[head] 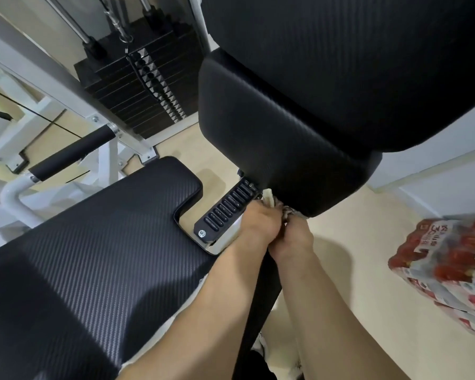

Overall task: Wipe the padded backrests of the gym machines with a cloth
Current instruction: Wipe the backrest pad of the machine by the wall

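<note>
A black padded backrest [299,127] with a carbon-weave surface fills the upper right; a second pad section [354,45] overlaps it above. The black padded seat [93,256] lies at the lower left. My left hand [258,223] and my right hand [296,239] are pressed together at the backrest's bottom edge. Both grip a bunched pale patterned cloth [270,200], which touches that lower edge. Most of the cloth is hidden inside my fists.
A black slotted adjustment bracket [228,209] sits between seat and backrest. A weight stack [137,86] with cable stands behind. A white frame with a black foam roller [74,152] is at left. A wrapped pack of red-labelled bottles [444,267] lies on the beige floor at right.
</note>
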Demonstrator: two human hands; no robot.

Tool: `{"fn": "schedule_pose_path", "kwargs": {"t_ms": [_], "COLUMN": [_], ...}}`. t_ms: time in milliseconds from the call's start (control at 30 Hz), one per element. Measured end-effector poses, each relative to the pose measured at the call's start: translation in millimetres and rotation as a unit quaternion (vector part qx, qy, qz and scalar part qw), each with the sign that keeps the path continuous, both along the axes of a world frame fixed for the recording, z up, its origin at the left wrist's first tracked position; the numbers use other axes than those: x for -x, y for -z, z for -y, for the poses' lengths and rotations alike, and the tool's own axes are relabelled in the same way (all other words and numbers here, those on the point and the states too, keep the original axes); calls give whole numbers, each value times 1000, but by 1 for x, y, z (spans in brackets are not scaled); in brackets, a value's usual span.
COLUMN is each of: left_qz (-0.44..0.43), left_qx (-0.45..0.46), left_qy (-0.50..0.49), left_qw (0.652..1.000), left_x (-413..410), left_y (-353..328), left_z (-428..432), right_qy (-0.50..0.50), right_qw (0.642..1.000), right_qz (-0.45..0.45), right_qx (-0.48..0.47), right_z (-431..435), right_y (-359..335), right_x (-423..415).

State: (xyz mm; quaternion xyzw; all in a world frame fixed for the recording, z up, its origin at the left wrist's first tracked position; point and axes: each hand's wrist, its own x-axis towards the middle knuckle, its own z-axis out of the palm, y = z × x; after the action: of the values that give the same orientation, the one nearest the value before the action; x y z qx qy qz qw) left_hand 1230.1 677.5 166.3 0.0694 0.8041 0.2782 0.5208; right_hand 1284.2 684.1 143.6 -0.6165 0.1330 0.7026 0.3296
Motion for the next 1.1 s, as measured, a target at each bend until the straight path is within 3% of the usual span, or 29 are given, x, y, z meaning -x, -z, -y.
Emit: {"fn": "schedule_pose_path", "kwargs": {"t_ms": [167, 333, 433, 533, 600, 767, 933, 1000, 1100], "left_qz": [-84, -113, -30, 164, 221, 268, 162, 141, 159], "left_qx": [-34, -68, -121, -171, -156, -140, -131, -118, -135], "left_qy": [-70, -154, -265, -375, -368, -312, -253, -296, -390], "left_qw": [993, 979, 956, 896, 889, 901, 945, 937, 897], "left_x": [34, 78, 97, 101, 99, 81, 86, 100, 119], "left_y": [11, 12, 19, 17, 15, 2, 1, -4, -12], "left_z": [-2, -20, -18, -14, -9, 2, -13, -26, -47], "right_qy": [-48, -92, -120, -155, -157, -171, -178, -187, -209], "right_qw": [999, 993, 988, 983, 983, 985, 981, 981, 977], "right_qz": [-20, -77, -94, -84, -80, 16, 63, 50, 42], "right_qx": [5, -3, -29, -48, -47, -29, -33, -17, 5], "right_z": [-14, -25, -27, -28, -28, -22, -19, -14, -4], "right_y": [3, -17, -19, -20, -22, -37, -57, -61, -58], "right_x": [46, 85, 100, 99, 93, 74, 71, 72, 68]}}
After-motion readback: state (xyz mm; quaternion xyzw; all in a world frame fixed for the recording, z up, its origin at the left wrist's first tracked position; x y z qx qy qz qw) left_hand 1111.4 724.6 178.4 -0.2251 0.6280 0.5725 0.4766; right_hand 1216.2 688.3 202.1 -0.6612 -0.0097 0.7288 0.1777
